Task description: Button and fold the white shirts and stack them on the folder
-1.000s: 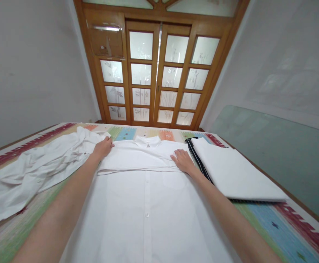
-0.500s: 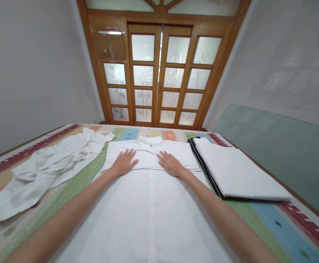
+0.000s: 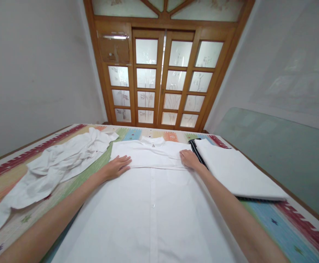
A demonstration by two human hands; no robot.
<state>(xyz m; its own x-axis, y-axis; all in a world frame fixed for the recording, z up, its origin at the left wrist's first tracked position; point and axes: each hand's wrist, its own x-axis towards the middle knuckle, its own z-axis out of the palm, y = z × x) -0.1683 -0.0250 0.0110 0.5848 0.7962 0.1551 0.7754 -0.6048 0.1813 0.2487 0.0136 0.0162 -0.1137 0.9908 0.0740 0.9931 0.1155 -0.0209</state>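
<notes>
A white button-up shirt (image 3: 132,219) lies front side up before me, its collar at the far end and its sleeves folded across the chest in a band. My left hand (image 3: 117,166) rests flat on the left end of that band, fingers stretched and slightly apart. At the right end, my right hand (image 3: 189,159) has its fingers curled down on the sleeve cloth, seemingly pinching it; the fingertips are partly hidden.
A crumpled white garment (image 3: 63,160) lies to the left. On the right sits a stack of folded white cloth (image 3: 238,168) over a black striped piece (image 3: 196,146). Beneath everything is a colourful striped bedspread (image 3: 274,219). Wooden glass doors (image 3: 161,76) stand beyond.
My right hand has slid right to the shirt's side and its fingers have curled. My left hand has moved a little left. The folded sleeve band looks smoother.
</notes>
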